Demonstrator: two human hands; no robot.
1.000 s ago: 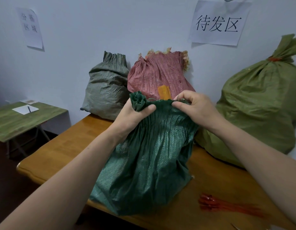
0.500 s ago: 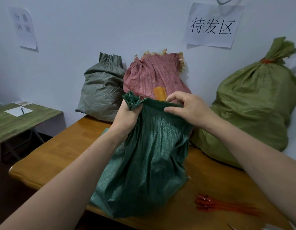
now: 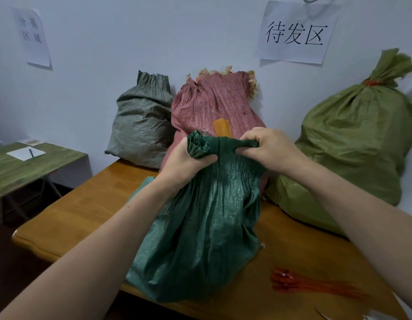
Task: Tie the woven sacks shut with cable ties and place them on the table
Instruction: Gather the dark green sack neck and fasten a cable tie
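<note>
A left hand (image 3: 186,162) clamps the bunched mouth of a dark green woven sack (image 3: 200,227) standing at the near edge of a wooden table (image 3: 85,204), while the right hand (image 3: 267,151) pinches the rim's loose pleats; red cable ties (image 3: 311,285) lie at right.

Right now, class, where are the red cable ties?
In the head view, the red cable ties lie on the wooden table at lower right, just right of the dark green sack and in front of the light green sack.
</note>
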